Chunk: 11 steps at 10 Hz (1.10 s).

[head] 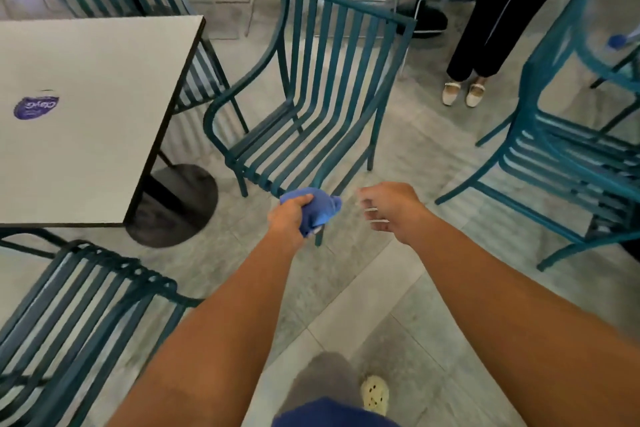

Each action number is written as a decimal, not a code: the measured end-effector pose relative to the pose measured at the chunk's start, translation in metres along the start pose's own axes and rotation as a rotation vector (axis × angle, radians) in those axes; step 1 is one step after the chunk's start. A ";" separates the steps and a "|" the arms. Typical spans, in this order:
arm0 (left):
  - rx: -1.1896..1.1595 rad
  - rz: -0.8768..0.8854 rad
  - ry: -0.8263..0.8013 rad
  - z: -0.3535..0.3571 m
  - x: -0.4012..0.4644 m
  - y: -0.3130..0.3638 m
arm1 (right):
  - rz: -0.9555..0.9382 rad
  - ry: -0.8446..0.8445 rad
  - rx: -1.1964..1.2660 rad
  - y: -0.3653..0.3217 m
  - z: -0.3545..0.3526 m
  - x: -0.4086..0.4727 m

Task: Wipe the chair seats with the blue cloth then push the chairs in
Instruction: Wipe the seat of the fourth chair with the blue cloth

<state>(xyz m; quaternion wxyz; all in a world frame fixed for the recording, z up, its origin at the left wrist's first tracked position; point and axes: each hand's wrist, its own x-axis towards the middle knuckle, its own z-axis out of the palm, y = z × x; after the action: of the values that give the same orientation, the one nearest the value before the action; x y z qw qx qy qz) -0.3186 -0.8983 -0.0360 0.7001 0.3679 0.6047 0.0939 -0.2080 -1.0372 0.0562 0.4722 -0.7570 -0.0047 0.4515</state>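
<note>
We see the left hand (pixel 289 217) gripping a bunched blue cloth (pixel 317 210), held above the front edge of the teal slatted metal armchair (pixel 311 104) at twelve o'clock; the right hand (pixel 389 206) hangs loosely curled beside the cloth, holding nothing; a white square tabletop (pixel 86 107) sits at ten o'clock; another teal slatted chair (pixel 571 149) stands at two o'clock.

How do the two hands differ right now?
The left hand grips the bunched blue cloth; the right hand holds nothing. The left hand's fingers wrap tightly around the cloth; the right hand's fingers curl loosely. The left hand overlaps the front edge of the middle chair; the right hand is beside it. Both are stretched forward at a similar height.
</note>
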 end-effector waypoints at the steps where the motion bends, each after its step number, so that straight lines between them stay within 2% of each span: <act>1: -0.018 0.005 0.050 0.017 0.022 0.021 | 0.024 -0.053 -0.003 -0.028 -0.006 0.037; 3: -0.161 0.011 0.094 0.043 0.085 0.064 | 0.086 -0.154 -0.046 -0.082 -0.007 0.121; 4: -0.162 -0.049 0.136 0.050 0.116 0.086 | 0.096 -0.192 -0.143 -0.116 -0.010 0.160; 5: -0.189 -0.048 0.171 0.056 0.136 0.114 | 0.091 -0.176 -0.217 -0.156 -0.007 0.196; 8: -0.432 -0.029 0.159 0.074 0.185 0.173 | -0.106 -0.186 -0.498 -0.230 0.002 0.302; 10: -0.301 -0.038 0.370 0.099 0.241 0.188 | -0.262 -0.254 -0.870 -0.260 0.003 0.391; 11: -0.250 -0.083 0.472 0.119 0.263 0.184 | -0.307 -0.347 -0.998 -0.276 0.002 0.436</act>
<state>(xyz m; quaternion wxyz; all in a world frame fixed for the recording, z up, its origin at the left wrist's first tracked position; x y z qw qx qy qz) -0.0863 -0.6633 -0.1245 0.5829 0.2217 0.7495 0.2222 0.1646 -0.6937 -0.0423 0.1086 -0.7942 -0.4065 0.4385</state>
